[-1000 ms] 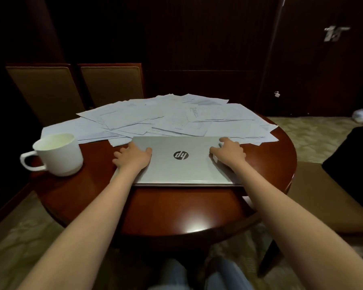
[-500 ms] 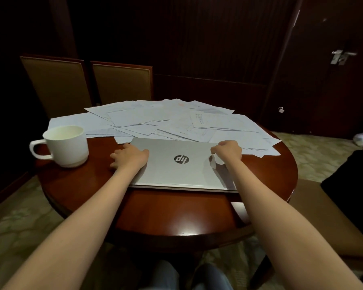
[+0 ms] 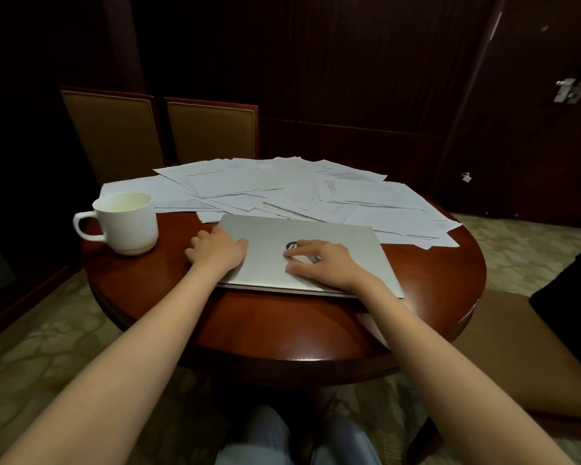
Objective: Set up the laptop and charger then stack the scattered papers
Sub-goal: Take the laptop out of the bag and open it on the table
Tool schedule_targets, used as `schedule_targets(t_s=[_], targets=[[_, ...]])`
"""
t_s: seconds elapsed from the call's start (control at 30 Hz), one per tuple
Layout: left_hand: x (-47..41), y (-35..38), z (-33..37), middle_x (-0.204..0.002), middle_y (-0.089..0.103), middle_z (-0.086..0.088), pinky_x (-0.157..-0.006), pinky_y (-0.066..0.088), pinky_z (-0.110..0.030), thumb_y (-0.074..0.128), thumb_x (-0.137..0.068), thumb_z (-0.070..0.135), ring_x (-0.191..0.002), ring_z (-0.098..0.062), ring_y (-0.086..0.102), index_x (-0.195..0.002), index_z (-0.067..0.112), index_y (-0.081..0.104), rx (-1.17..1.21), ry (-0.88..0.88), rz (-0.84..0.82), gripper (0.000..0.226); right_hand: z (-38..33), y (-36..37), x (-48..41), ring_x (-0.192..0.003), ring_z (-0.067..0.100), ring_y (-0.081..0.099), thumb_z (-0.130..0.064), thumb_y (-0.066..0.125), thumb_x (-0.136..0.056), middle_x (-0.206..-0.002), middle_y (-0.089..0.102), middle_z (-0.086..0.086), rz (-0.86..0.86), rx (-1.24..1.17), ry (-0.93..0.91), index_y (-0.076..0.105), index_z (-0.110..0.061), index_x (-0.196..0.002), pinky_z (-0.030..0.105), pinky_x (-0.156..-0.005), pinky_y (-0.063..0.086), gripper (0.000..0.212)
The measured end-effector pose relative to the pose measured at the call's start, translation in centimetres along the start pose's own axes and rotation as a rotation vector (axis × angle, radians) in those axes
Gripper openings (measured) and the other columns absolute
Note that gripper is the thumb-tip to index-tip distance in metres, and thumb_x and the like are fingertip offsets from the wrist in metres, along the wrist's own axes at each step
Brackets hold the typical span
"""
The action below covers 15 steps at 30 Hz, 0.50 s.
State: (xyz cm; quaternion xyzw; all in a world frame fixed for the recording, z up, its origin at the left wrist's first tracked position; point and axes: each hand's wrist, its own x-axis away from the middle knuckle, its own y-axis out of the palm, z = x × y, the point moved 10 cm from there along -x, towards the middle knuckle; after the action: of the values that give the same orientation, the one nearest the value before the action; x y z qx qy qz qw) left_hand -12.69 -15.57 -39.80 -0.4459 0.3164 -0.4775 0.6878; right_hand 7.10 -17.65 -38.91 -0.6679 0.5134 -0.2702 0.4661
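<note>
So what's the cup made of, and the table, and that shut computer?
The cup looks like glazed ceramic: thick white walls with a soft shine. The table looks like polished reddish wood, though it could be veneer; its rim mirrors the light. The laptop lid looks like matte silver metal or painted plastic, with an even, dull grey sheen.
</note>
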Motion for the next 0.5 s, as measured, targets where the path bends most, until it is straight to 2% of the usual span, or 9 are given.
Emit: schedule_targets(t_s=[0.13,0.23,0.27,0.33,0.43,0.5], targets=[[0.9,-0.1,-0.2,-0.142,0.033,-0.020,-0.103,0.031,-0.042,0.040,-0.093,0.045,-0.131,-0.036,0.033,-0.141,0.005,0.027,-0.004,0.015,-0.007,0.063,-2.8,1.5,1.2,-0.139,0.015,0.030,-0.057,0.059,-0.081,-0.150,0.035,-0.002,-0.084,0.052,-0.128,0.054,-0.040,-0.128,0.057,-0.112,0.010,0.051],[1.3,-0.1,-0.6,-0.141,0.034,-0.020,-0.103,0.032,-0.042,0.040,-0.093,0.045,-0.130,-0.036,0.034,-0.140,0.006,0.029,0.002,0.024,0.002,0.062,-3.5,1.2,2.0,-0.132,0.013,0.041,-0.053,0.061,-0.082,-0.143,0.047,-0.004,-0.014,0.068,-0.200,0.059,-0.035,-0.125,0.045,-0.110,0.028,0.046],[1.4,-0.1,-0.8,-0.140,0.036,-0.019,-0.102,0.032,-0.042,0.040,-0.093,0.044,-0.129,-0.036,0.035,-0.139,0.006,0.029,0.014,0.032,0.009,0.061,-3.9,1.0,2.3,-0.126,0.013,0.049,-0.051,0.060,-0.084,-0.136,0.055,-0.005,0.033,0.092,-0.242,0.062,-0.033,-0.122,0.039,-0.104,0.037,0.041],[1.6,-0.2,-1.2,-0.138,0.039,-0.019,-0.101,0.034,-0.042,0.041,-0.093,0.042,-0.126,-0.035,0.038,-0.138,0.008,0.031,0.052,0.057,0.028,0.058,-5.2,0.6,3.2,-0.105,0.017,0.063,-0.046,0.057,-0.088,-0.112,0.069,-0.005,0.159,0.186,-0.368,0.067,-0.028,-0.114,0.034,-0.081,0.050,0.033],[1.9,-0.6,-2.0,-0.135,0.045,-0.016,-0.100,0.036,-0.041,0.041,-0.094,0.038,-0.124,-0.034,0.043,-0.137,0.011,0.034,0.175,0.075,0.063,0.051,-7.6,-0.2,4.9,-0.064,0.017,0.069,-0.043,0.047,-0.087,-0.083,0.074,-0.004,0.370,0.370,-0.565,0.072,-0.022,-0.104,0.020,-0.047,0.044,0.036],[2.3,-1.0,-2.5,-0.136,0.046,-0.014,-0.100,0.038,-0.040,0.039,-0.095,0.035,-0.124,-0.034,0.044,-0.138,0.013,0.034,0.259,0.075,0.073,0.049,-8.6,0.0,5.6,-0.047,0.017,0.062,-0.036,0.042,-0.087,-0.073,0.072,-0.005,0.452,0.481,-0.667,0.073,-0.021,-0.095,0.016,-0.037,0.037,0.035]])
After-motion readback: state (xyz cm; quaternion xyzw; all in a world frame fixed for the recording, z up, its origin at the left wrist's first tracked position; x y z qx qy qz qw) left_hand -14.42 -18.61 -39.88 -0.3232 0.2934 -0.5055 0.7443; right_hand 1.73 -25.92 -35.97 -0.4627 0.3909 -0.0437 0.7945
